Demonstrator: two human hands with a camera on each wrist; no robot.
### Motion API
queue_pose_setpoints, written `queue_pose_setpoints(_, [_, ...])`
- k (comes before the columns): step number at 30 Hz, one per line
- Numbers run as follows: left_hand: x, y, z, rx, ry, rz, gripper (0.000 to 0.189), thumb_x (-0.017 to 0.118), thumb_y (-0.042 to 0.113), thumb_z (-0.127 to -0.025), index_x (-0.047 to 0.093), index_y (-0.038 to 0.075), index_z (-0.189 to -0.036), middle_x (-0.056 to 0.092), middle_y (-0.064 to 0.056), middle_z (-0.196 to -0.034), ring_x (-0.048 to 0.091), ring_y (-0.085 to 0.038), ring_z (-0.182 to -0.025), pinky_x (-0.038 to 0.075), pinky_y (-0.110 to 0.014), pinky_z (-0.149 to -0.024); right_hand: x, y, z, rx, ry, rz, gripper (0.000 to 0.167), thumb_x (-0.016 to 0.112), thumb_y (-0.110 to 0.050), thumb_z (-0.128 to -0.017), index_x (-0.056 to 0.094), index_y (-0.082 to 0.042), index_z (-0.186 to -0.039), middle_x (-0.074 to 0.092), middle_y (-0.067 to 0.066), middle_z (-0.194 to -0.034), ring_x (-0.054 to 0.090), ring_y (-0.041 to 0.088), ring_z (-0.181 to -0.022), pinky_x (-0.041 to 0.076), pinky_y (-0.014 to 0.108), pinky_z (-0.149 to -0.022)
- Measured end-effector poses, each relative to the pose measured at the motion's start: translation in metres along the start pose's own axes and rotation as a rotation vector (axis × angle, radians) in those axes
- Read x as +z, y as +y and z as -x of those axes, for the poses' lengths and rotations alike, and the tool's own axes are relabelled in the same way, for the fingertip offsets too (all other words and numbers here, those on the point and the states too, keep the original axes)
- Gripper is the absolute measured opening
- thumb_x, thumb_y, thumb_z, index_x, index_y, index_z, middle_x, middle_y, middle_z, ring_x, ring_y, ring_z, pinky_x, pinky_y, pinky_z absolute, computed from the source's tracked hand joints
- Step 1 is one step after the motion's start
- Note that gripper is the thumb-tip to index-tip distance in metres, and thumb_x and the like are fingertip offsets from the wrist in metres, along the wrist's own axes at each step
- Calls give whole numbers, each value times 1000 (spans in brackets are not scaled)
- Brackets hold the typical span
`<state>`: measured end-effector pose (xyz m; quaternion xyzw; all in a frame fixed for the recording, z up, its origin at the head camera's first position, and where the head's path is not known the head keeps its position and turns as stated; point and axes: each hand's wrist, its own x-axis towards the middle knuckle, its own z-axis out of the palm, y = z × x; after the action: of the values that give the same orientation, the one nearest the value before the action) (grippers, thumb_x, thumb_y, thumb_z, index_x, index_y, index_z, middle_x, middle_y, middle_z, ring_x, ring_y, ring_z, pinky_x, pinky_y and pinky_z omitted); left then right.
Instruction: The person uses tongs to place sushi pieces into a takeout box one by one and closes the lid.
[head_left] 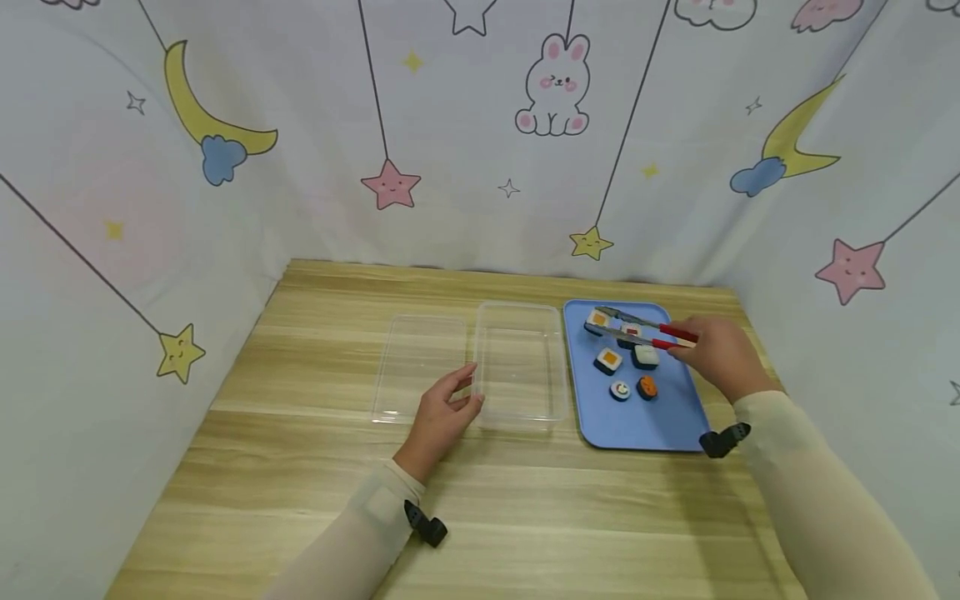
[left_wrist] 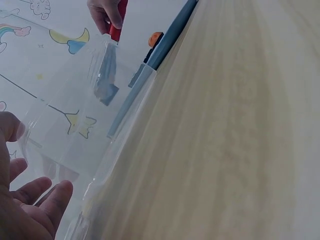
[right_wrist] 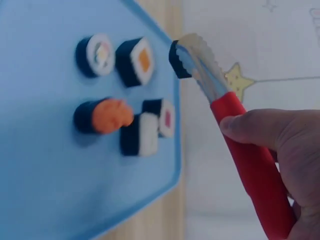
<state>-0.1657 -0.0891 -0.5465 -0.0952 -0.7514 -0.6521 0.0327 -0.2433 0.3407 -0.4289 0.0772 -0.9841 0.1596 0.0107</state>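
My right hand (head_left: 723,354) grips red-handled metal tongs (right_wrist: 252,170). Between their serrated tips is a dark-sided sushi roll (head_left: 597,322) with an orange centre, over the far left part of the blue tray (head_left: 637,429). Other sushi pieces sit on that tray: an orange-centred roll (right_wrist: 141,62), a round roll (right_wrist: 100,55), an orange-topped piece (right_wrist: 107,116), a white-topped piece (right_wrist: 142,135) and a red-centred roll (right_wrist: 165,117). With fingers spread and relaxed, my left hand (head_left: 442,417) touches the left side of a clear plastic box (left_wrist: 75,115).
Left of the box lies a flat clear plastic lid (head_left: 420,358), partly behind the left hand. All of it stands on a wood-grain table (head_left: 300,467). A white curtain (head_left: 465,108) with stars, moons and a rabbit hangs along the back and sides.
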Motion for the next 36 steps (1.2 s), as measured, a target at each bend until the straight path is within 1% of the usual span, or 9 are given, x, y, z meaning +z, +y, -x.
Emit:
queue_pose_setpoints(6, [0, 1, 0, -5, 2, -8, 53, 73, 8, -97, 57, 2, -147, 55, -18, -149, 56, -36, -135, 57, -36, -100, -19, -40, -3, -82, 54, -7, 47, 83, -19, -90, 71, -6, -134, 69, 23, -124, 61, 40, -107, 57, 58, -85])
queue_pose_setpoints(9, [-1, 1, 0, -4, 4, -5, 53, 73, 8, -97, 57, 2, -147, 55, -18, -149, 56, -35, -135, 57, -36, -100, -21, -65, -8, -142, 46, -1, 47, 83, -22, -90, 71, -10, -134, 70, 20, -126, 61, 38, -109, 57, 57, -87])
queue_pose_setpoints(13, [0, 0, -2, -9, 8, 11, 52, 73, 8, -97, 57, 2, -147, 56, -16, -149, 56, -36, -135, 57, -39, -101, -10, -95, -19, -228, -14, 25, 43, 83, -24, -91, 74, -13, -131, 72, 14, -124, 62, 34, -110, 58, 53, -87])
queue_pose_setpoints(20, [0, 32, 7, -32, 7, 28, 51, 69, 0, -97, 54, -6, -146, 52, -25, -149, 52, -44, -136, 55, -43, -103, 28, -128, -43, -339, -112, 49, 33, 86, -21, -87, 80, -16, -119, 76, 2, -111, 68, 24, -100, 62, 42, -80])
queue_pose_setpoints(24, [-1, 31, 6, -21, -19, 33, 51, 69, 0, -98, 54, -7, -146, 51, -28, -149, 52, -47, -136, 55, -46, -104, 41, -136, -50, -350, -148, 60, 32, 87, -21, -87, 80, -17, -118, 76, 4, -107, 67, 24, -95, 60, 39, -77])
queue_pose_setpoints(27, [0, 19, 3, -24, -33, 25, 52, 68, 1, -99, 52, -6, -148, 50, -28, -150, 51, -47, -137, 54, -49, -104, 44, -135, -50, -338, -154, 51, 34, 87, -20, -86, 80, -16, -119, 75, 4, -107, 65, 23, -95, 60, 40, -77])
queue_pose_setpoints(30, [1, 6, 1, -25, -20, 16, 54, 69, 2, -98, 52, -5, -149, 50, -26, -151, 51, -45, -137, 55, -46, -104, 40, -130, -46, -293, -141, 3, 40, 87, -20, -86, 77, -15, -124, 74, 5, -116, 66, 25, -104, 61, 44, -84])
queue_pose_setpoints(33, [0, 0, -1, -20, -7, 23, 53, 72, 4, -98, 54, -1, -148, 53, -21, -151, 54, -40, -136, 56, -42, -103, 28, -117, -38, -223, -111, -69, 48, 85, -22, -89, 72, -15, -134, 70, 9, -129, 64, 31, -115, 59, 52, -90])
queue_pose_setpoints(36, [-2, -2, -1, -7, -9, 38, 52, 73, 7, -97, 57, 1, -147, 55, -17, -149, 55, -37, -135, 56, -40, -102, 14, -92, -28, -155, -53, -100, 54, 82, -25, -92, 66, -13, -142, 65, 14, -136, 60, 36, -119, 56, 57, -93])
